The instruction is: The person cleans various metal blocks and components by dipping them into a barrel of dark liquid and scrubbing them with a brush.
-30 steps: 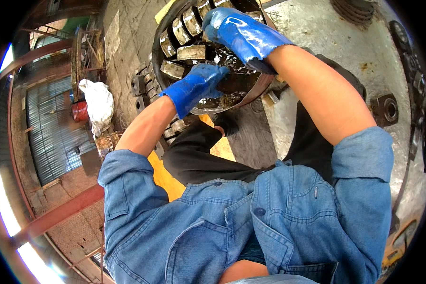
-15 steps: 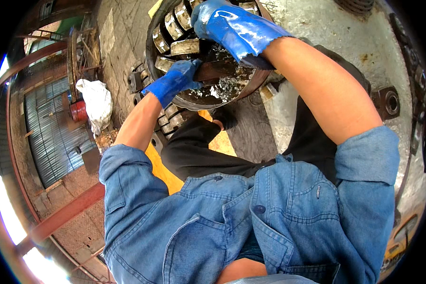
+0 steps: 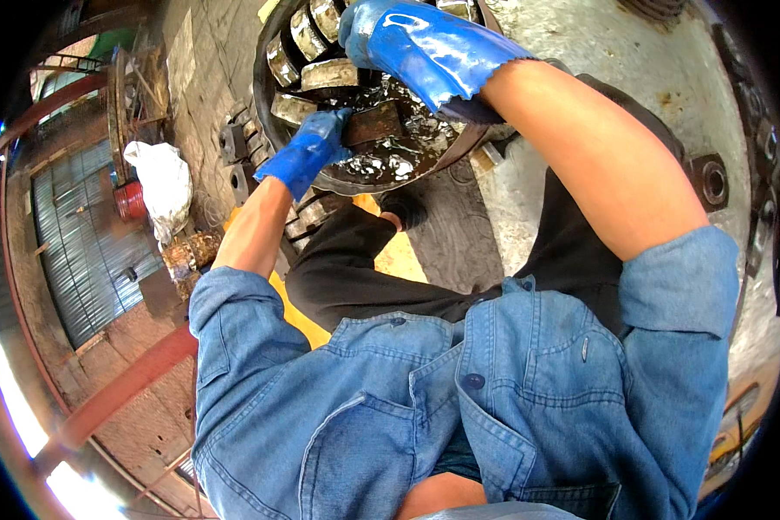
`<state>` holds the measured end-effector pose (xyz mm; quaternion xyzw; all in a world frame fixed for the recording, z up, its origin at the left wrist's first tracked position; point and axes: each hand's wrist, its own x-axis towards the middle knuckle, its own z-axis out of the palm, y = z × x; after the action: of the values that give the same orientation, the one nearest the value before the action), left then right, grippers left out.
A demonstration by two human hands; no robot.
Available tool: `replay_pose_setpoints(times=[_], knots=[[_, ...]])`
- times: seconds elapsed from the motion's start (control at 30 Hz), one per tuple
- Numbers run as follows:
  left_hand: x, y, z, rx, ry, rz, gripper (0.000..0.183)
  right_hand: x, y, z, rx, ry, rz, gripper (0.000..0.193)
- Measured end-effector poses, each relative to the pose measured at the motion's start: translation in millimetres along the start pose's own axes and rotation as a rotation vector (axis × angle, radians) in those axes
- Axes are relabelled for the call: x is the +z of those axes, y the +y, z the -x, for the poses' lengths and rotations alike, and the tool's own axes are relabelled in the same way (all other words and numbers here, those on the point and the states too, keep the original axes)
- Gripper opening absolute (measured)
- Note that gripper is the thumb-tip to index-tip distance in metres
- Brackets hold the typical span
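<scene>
A round dark basin (image 3: 264,82) at the top of the view holds black, shiny liquid and several thick metal pieces (image 3: 331,74) with curved sides. My left hand (image 3: 314,143), in a blue rubber glove, grips the near-left end of a rusty brown metal block (image 3: 374,124) low in the basin, thumb and fingers on either side of it. My right hand (image 3: 407,43), in a wet blue glove, is over the basin's far side. Its fingers curl down at the top edge of the picture. What they close on, if anything, is hidden.
Metal blocks with round holes (image 3: 232,143) and stacked pieces (image 3: 316,212) lie left of the basin. Another holed block (image 3: 711,180) sits at right on the concrete. A white sack (image 3: 163,186) and red coil (image 3: 130,201) stand further left. My legs bracket the basin's near side.
The rusty block has turned in my left hand, so more of its flat face shows. My right hand has shifted slightly left and up. The whole view has tilted a little.
</scene>
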<state>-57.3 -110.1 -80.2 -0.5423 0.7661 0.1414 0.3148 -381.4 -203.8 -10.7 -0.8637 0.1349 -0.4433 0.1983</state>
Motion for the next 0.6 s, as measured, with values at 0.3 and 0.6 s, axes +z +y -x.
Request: replay_pose_setpoints(times=[0.3, 0.6], knots=[[-5, 17, -6, -0.087, 0.025, 0.044, 0.081, 16, 6, 1, -0.098, 0.019, -0.150, 0.014], [10, 46, -25, -0.035, 0.188, 0.252, 0.095, 81, 48, 4, 0.155, -0.218, -0.248, 0.005]])
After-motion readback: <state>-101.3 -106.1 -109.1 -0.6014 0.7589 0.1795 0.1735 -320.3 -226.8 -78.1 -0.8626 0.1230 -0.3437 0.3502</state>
